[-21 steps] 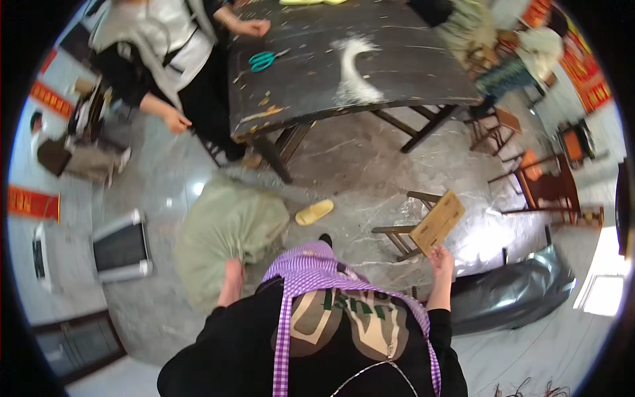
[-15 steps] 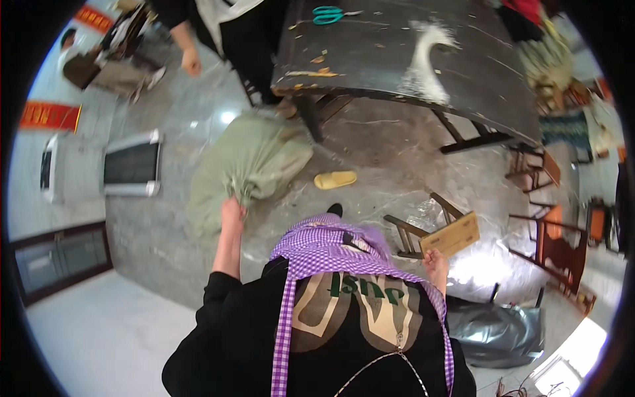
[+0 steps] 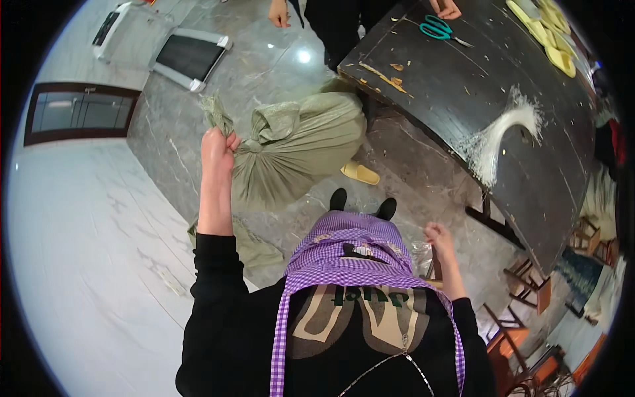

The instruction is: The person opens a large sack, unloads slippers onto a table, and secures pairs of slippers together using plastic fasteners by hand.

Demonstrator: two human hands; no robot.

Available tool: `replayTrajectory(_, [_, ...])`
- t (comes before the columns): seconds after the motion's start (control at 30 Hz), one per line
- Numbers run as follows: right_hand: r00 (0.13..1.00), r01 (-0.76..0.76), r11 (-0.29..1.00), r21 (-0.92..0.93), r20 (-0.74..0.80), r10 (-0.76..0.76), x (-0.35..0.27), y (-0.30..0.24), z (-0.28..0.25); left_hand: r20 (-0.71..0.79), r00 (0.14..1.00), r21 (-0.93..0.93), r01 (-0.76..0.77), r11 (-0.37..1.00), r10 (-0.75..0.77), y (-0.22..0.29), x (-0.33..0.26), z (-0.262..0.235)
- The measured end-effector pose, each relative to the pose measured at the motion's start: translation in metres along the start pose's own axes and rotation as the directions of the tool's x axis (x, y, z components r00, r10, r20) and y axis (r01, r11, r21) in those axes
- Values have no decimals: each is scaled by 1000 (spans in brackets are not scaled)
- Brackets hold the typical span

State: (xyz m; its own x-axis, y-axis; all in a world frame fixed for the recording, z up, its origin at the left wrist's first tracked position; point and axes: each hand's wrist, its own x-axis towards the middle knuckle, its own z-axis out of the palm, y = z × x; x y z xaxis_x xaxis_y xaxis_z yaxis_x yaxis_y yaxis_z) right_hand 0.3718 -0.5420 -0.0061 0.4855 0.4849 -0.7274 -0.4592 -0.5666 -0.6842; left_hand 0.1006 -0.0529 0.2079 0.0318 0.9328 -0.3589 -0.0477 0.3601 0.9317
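My left hand (image 3: 218, 147) is closed around the gathered neck (image 3: 217, 114) of a large, full green woven sack (image 3: 297, 149). The sack lies on the floor at front left, its cloth pulled into folds toward a knot beside my fingers. My right hand (image 3: 440, 237) hangs to the right of my purple checked apron (image 3: 350, 248), fingers curled and nothing visible in them. Just behind that wrist, part of a small wooden stool (image 3: 433, 283) shows, mostly hidden by my arm and apron.
A dark table (image 3: 423, 86) holds teal-handled scissors (image 3: 436, 28), a bundle of white fibres (image 3: 499, 139) and yellow slippers (image 3: 546, 40). Another person's hand (image 3: 446, 8) rests at its far edge. A yellow slipper (image 3: 360, 173), another green sack (image 3: 251, 245), a treadmill (image 3: 190, 58) and chairs (image 3: 529, 288) stand around.
My view has turned left. My left hand has pulled the sack's neck outward, and the sack has swung around. My right hand has come away from the stool's seat edge.
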Motion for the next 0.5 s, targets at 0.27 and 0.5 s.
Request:
replayTrajectory(0.27, [708, 648, 701, -297, 573, -412, 64, -146, 184, 139, 962, -173, 256, 951, -234, -46, 10, -29])
replayTrajectory(0.5, [558, 797, 564, -213, 617, -555, 75, -161, 380, 253, 910, -371, 406, 835, -330, -58, 29, -38])
